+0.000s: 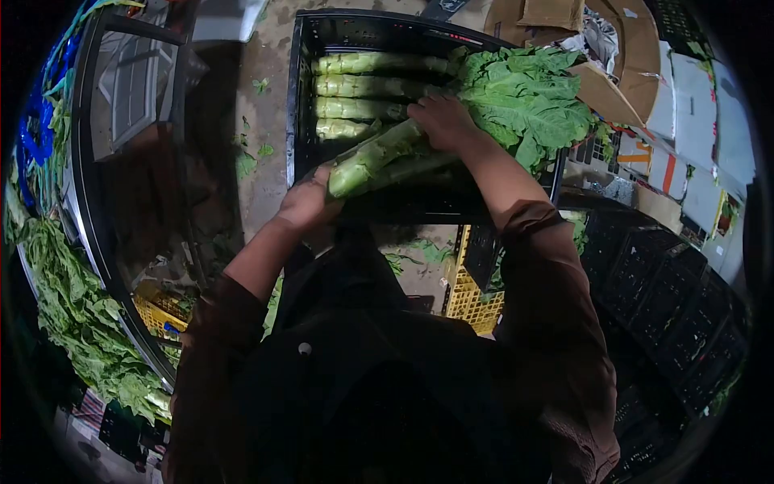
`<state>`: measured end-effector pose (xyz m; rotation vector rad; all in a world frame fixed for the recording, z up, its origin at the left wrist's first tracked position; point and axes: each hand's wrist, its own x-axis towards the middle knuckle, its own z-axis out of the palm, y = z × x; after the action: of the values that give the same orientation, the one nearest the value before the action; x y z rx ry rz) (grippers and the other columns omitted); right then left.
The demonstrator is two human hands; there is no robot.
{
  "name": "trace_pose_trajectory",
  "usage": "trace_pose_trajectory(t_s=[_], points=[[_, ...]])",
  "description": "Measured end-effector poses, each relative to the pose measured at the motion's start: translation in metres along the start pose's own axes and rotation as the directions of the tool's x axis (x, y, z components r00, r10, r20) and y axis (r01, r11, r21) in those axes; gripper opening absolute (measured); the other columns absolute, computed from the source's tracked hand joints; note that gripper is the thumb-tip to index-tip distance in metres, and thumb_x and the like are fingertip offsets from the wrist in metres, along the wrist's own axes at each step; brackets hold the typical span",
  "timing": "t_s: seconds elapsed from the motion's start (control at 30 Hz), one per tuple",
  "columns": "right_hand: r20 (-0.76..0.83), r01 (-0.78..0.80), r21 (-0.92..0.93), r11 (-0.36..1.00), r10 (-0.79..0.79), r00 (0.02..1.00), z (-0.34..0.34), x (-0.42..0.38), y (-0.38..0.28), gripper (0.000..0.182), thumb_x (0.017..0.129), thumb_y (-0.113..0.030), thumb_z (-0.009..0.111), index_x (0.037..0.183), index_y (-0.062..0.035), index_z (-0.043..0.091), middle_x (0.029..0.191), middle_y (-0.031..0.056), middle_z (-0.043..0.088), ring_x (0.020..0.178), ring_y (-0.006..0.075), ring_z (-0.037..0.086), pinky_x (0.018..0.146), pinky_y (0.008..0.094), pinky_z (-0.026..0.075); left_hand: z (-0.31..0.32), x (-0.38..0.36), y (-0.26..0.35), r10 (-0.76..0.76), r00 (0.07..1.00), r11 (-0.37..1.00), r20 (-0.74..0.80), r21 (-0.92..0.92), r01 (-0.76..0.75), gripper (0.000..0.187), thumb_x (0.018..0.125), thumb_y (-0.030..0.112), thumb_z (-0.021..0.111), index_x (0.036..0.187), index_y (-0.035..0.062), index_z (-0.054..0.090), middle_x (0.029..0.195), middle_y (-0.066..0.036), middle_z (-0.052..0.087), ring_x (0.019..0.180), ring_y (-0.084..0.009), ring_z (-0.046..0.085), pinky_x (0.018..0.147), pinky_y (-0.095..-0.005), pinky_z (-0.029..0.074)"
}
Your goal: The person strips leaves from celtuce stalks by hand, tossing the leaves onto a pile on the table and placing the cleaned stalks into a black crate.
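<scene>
While both hands support it, a green stem (pixel 375 161) slants over the near part of a black crate (pixel 295 105).
Stem: thick, pale, knobbed with leaf scars, its blunt end at the left. Reddish marking (pixel 461 38) on the far rim: too small to read. Left hand (pixel 309 202): fingers clamped around the blunt end, partly hidden. Right hand (pixel 443 123): fingers clamped over the upper portion, forearm extended forward. Similar stems (pixel 355 85) lie in a row beyond.

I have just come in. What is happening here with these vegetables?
A person holds a thick green stem over a black crate, left hand at one end, right hand farther along. At least four similar stems lie side by side in the crate, and broad leaves spread over its right end.
</scene>
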<state>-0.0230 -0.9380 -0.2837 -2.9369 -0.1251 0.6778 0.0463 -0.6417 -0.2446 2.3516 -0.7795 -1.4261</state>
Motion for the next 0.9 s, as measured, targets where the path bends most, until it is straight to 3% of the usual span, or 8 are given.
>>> trace_pose_trajectory(t_s=[0.13,0.17,0.23,0.3,0.37,0.6,0.7,0.9], points=[[0.052,0.024,-0.044,0.999,-0.021,0.998,-0.038,-0.028,-0.017,0.044,0.065,-0.009,0.064,0.108,-0.012,0.054,0.101,0.0104,0.06,0.098,0.0299,0.06,0.084,0.0426,0.046,-0.01,-0.023,-0.011,0.022,0.998,0.989,0.054,-0.145,-0.014,0.064,0.077,0.027,0.069,0.134,0.0144,0.042,0.119,-0.017,0.058,0.107,-0.0344,0.058,0.091,-0.0395,0.047],[0.056,0.023,-0.04,0.999,-0.021,0.998,-0.046,-0.04,-0.023,0.044,0.065,-0.009,0.064,0.108,-0.012,0.054,0.101,0.0104,0.06,0.098,0.0299,0.06,0.084,0.0426,0.046,-0.015,-0.036,-0.015,0.074,0.996,0.99,-0.046,-0.119,-0.08,0.061,0.075,0.03,0.07,0.13,0.016,0.047,0.118,-0.015,0.059,0.106,-0.0347,0.058,0.09,-0.04,0.047],[-0.183,0.024,-0.018,1.0,-0.027,0.983,-0.064,-0.063,-0.033,0.045,0.062,-0.01,0.065,0.106,-0.0127,0.055,0.098,0.0099,0.062,0.094,0.03,0.061,0.083,0.0417,0.046,-0.039,-0.058,-0.005,0.162,0.966,0.987,-0.199,0.053,-0.155,0.058,0.072,0.032,0.071,0.125,0.0177,0.053,0.114,-0.013,0.06,0.103,-0.0335,0.059,0.088,-0.0397,0.048],[-0.095,-0.058,0.027,0.998,0.06,0.994,-0.09,-0.077,-0.042,0.045,0.063,-0.011,0.065,0.106,-0.0125,0.055,0.098,0.0099,0.062,0.094,0.0304,0.061,0.083,0.0411,0.046,-0.062,-0.064,-0.003,0.288,0.893,0.939,-0.346,0.285,-0.193,0.055,0.069,0.032,0.073,0.119,0.0157,0.057,0.103,-0.011,0.062,0.094,-0.0304,0.061,0.083,-0.0382,0.049],[-0.005,-0.146,0.063,0.987,0.146,0.989,-0.095,-0.081,-0.042,0.044,0.063,-0.011,0.065,0.106,-0.0123,0.055,0.098,0.0099,0.062,0.094,0.0309,0.061,0.084,0.0405,0.046,-0.089,-0.063,0.0,0.311,0.869,0.932,-0.385,0.303,-0.199,0.052,0.067,0.031,0.075,0.114,0.0146,0.059,0.1,-0.012,0.063,0.093,-0.0324,0.06,0.082,-0.0395,0.049],[-0.116,-0.094,0.255,0.962,0.127,0.985,-0.067,-0.082,-0.038,0.04,0.067,-0.014,0.065,0.105,-0.0105,0.053,0.097,0.0125,0.062,0.092,0.0319,0.061,0.08,0.0416,0.048,-0.113,-0.072,0.018,0.362,0.894,0.891,-0.263,0.378,-0.25,0.047,0.065,0.026,0.077,0.108,0.0133,0.061,0.091,-0.007,0.065,0.088,-0.0306,0.062,0.074,-0.0396,0.051],[-0.051,-0.145,0.231,0.962,0.16,0.986,-0.073,-0.087,-0.041,0.043,0.067,-0.015,0.065,0.108,-0.0103,0.052,0.098,0.0137,0.062,0.093,0.0321,0.062,0.077,0.0423,0.05,-0.11,-0.058,0.007,0.497,0.777,0.841,-0.385,0.435,-0.322,0.047,0.065,0.023,0.077,0.108,0.0144,0.062,0.092,-0.007,0.064,0.09,-0.0297,0.061,0.077,-0.0388,0.05],[0.062,-0.4,0.176,0.9,0.395,0.917,-0.104,-0.121,-0.032,0.043,0.067,-0.015,0.065,0.109,-0.0094,0.053,0.091,0.0141,0.063,0.087,0.0353,0.063,0.073,0.0428,0.051,-0.102,-0.015,0.013,0.473,0.701,0.873,-0.534,0.388,-0.294,0.069,0.065,0.019,0.079,0.128,0.0131,0.052,0.117,-0.009,0.057,0.108,-0.0306,0.053,0.093,-0.0369,0.043]])
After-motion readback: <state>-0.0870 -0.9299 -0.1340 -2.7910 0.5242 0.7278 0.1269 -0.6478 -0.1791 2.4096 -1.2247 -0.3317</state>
